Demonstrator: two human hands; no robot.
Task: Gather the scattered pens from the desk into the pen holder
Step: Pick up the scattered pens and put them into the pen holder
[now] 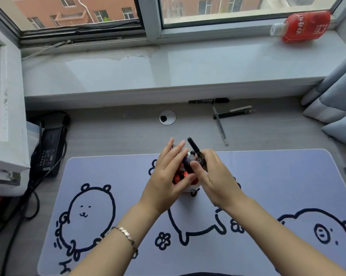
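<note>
A white pen holder [190, 188] stands on the lilac desk mat [267, 182], packed with several pens whose red and dark caps [185, 173] show between my hands. My left hand [168, 176] cups the holder's left side, fingers spread against the pens. My right hand [215, 176] holds a black pen [194, 146] that tilts up and to the left over the holder. Loose on the desk behind lie a black marker [209, 101], a clear pen [219, 124] and two dark pens [234, 112].
A cable grommet [167, 117] sits in the desk behind the mat. A black power adapter [46, 152] with cables lies at the left. A red bottle [303, 26] lies on the window sill [168, 66]. Grey curtains [335, 92] hang at the right.
</note>
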